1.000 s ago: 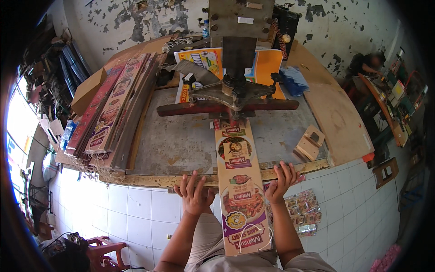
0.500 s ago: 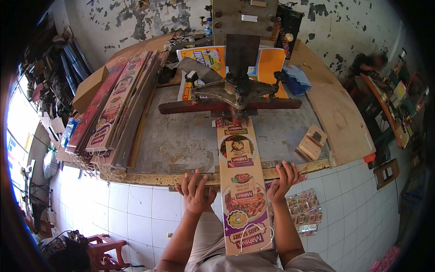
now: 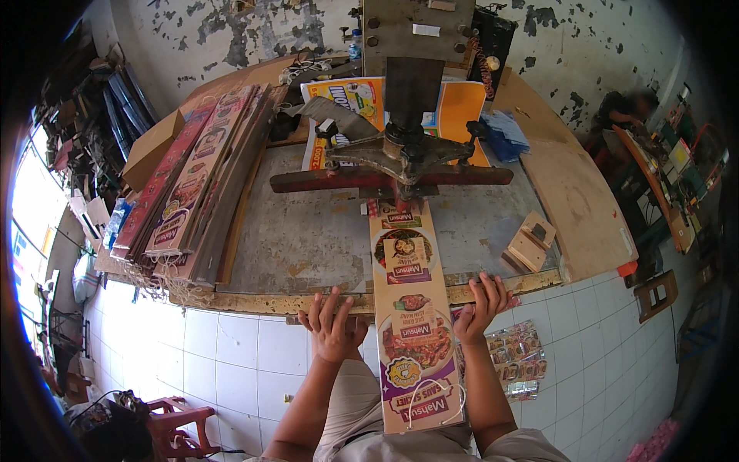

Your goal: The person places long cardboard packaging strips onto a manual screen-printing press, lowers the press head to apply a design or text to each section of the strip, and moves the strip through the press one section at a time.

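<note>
A long printed cardboard display strip [image 3: 416, 327], tan with food pictures and a white string at its near end, runs from beneath a metal press head [image 3: 404, 158] over the table's front edge toward my lap. The press's red crossbar [image 3: 308, 182] spans above its far end, where contact is hidden. My left hand [image 3: 331, 329] rests at the table edge left of the strip, fingers spread and holding nothing. On the other side, my right hand [image 3: 479, 312] lies at the edge close beside the strip, fingers stretched out; whether its thumb touches the strip I cannot tell.
Stacked printed strips [image 3: 202, 165] with strings lie at the table's left. A wooden block [image 3: 530, 242] sits on the right, blue plastic sheets [image 3: 504, 137] farther back. Small packets [image 3: 516, 354] and a red stool [image 3: 181, 423] are below. Another person [image 3: 627, 112] sits at far right.
</note>
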Demonstrator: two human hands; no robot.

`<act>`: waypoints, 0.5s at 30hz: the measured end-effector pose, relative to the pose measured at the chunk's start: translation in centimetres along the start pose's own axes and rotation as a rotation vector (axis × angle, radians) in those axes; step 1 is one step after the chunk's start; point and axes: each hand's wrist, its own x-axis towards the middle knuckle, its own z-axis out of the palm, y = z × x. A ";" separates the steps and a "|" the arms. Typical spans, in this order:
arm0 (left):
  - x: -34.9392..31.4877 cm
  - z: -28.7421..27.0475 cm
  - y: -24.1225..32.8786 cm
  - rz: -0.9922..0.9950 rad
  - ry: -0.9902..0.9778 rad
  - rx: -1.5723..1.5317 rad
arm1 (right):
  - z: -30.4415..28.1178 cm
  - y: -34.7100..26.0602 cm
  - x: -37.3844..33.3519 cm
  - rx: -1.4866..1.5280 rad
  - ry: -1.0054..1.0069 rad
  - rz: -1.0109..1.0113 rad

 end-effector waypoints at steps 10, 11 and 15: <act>0.1 -0.1 0.1 0.003 0.000 0.017 | -0.1 -0.3 0.3 -0.019 0.008 -0.012; 0.1 0.0 0.1 0.001 -0.002 0.014 | -0.1 -0.4 0.5 -0.031 0.009 -0.016; 0.1 0.0 0.1 0.004 -0.005 0.021 | -0.1 -0.4 0.4 -0.031 0.005 -0.007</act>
